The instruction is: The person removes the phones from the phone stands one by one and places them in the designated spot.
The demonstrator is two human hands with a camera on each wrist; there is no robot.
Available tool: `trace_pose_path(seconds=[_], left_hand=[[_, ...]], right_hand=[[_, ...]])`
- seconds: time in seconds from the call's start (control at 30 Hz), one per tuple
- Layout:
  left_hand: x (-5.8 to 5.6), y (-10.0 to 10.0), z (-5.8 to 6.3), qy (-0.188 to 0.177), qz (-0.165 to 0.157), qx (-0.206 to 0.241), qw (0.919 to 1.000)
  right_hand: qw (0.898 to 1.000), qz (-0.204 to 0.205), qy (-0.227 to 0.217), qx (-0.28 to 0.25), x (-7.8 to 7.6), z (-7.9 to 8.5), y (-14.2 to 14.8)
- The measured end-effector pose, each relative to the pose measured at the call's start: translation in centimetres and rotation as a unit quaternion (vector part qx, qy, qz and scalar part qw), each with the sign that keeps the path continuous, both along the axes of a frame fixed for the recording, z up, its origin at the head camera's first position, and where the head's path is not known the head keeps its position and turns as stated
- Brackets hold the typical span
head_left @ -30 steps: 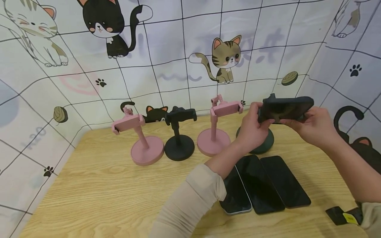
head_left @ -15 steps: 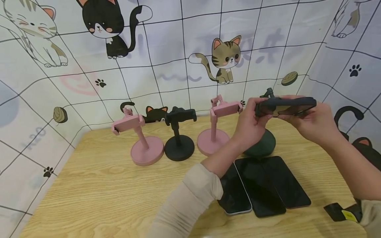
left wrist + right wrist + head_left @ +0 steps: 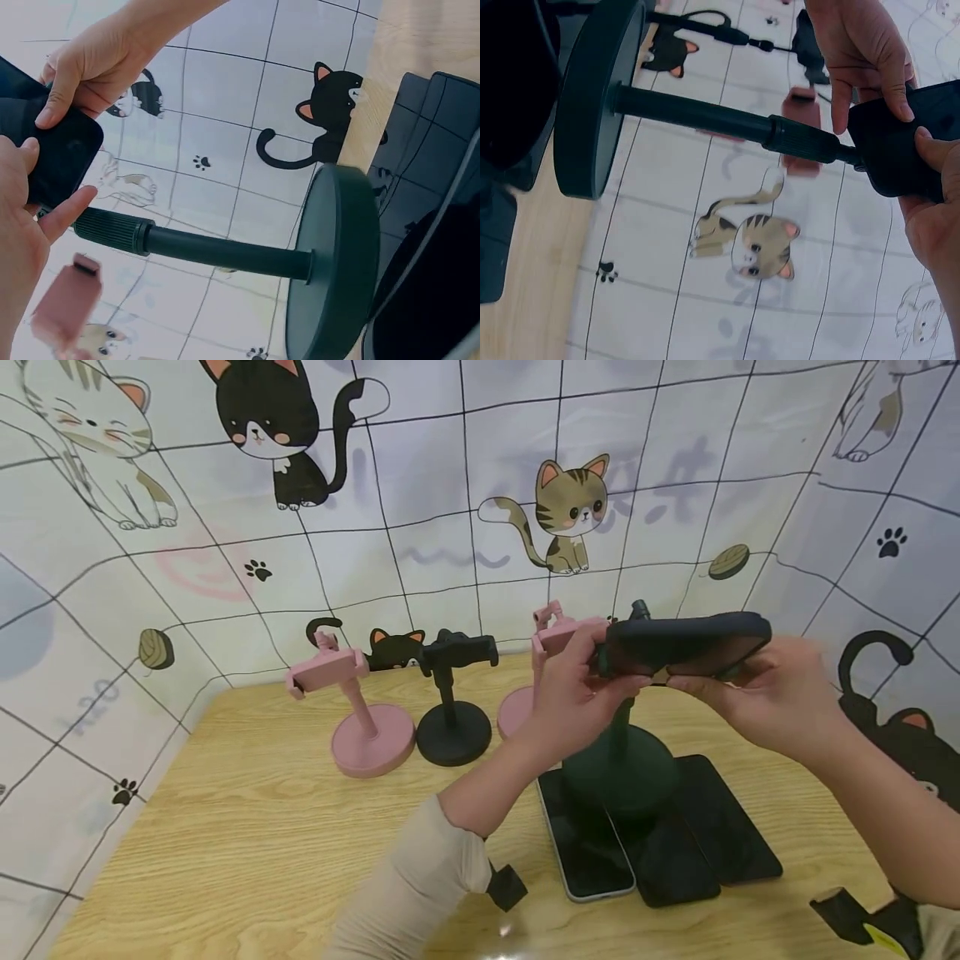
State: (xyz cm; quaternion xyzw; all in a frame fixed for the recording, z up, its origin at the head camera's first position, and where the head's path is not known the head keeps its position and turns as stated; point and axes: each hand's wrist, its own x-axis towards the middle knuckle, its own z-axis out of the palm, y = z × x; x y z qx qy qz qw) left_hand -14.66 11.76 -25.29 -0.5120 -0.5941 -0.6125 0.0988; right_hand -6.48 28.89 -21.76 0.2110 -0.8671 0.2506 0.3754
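A dark phone (image 3: 686, 642) sits at the head of a dark green phone stand, screen side toward me. My left hand (image 3: 573, 702) grips its left end and my right hand (image 3: 783, 697) its right end, thumbs on the near face, other fingers behind. Below hangs the stand's ribbed stem (image 3: 112, 229) and round base (image 3: 621, 772). That base overlaps three black phones lying side by side: a silver-edged one (image 3: 588, 860), a middle one (image 3: 675, 868) and a right one (image 3: 738, 827). The clamp is mostly hidden behind the phone and hands.
Along the back of the wooden table (image 3: 262, 827) stand a pink phone stand (image 3: 371, 739), a black one (image 3: 452, 732) and another pink one (image 3: 516, 714), partly behind my left hand. A cat-patterned cloth (image 3: 420, 552) rises behind and at both sides.
Both hands have brought the green stand and its phone leftward and nearer to me. Its base has come from behind the flat phones to over them.
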Motion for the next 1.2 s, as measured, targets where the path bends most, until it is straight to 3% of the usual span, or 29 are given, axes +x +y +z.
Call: trace_pose_path(seconds=[0.13, 0.27, 0.37, 0.57, 0.7, 0.8, 1.0, 1.2], left_hand=[[0.3, -2.6, -0.2, 0.015, 0.006, 0.010, 0.9998], [0.9, -5.2, -0.5, 0.018, 0.015, 0.005, 0.9997], [1.1, -7.0, -0.7, 0.032, 0.012, 0.012, 0.9994], [1.2, -9.9, -1.3, 0.051, 0.035, 0.020, 0.9979], [1.3, -11.4, -1.8, 0.057, 0.046, 0.014, 0.9972], [1.3, -12.0, -2.3, 0.071, 0.052, 0.007, 0.9961], [1.3, -12.4, -2.8, 0.104, 0.071, 0.016, 0.9919], [1.7, -13.0, -2.9, 0.088, 0.087, 0.011, 0.9923]], right_hand=[[0.997, 0.072, -0.002, -0.024, -0.3, -0.1, -2.0], [0.984, 0.162, -0.024, -0.070, -0.6, -0.6, -3.8], [0.975, 0.199, -0.037, -0.086, -1.0, -1.2, -5.0], [0.961, 0.233, -0.084, -0.121, -1.9, -2.1, -7.5], [0.958, 0.246, -0.083, -0.124, -2.5, -2.7, -8.8], [0.958, 0.244, -0.084, -0.122, -2.8, -3.1, -9.2], [0.947, 0.265, -0.114, -0.143, -3.0, -3.6, -9.7], [0.934, 0.295, -0.121, -0.164, -3.3, -3.8, -10.3]])
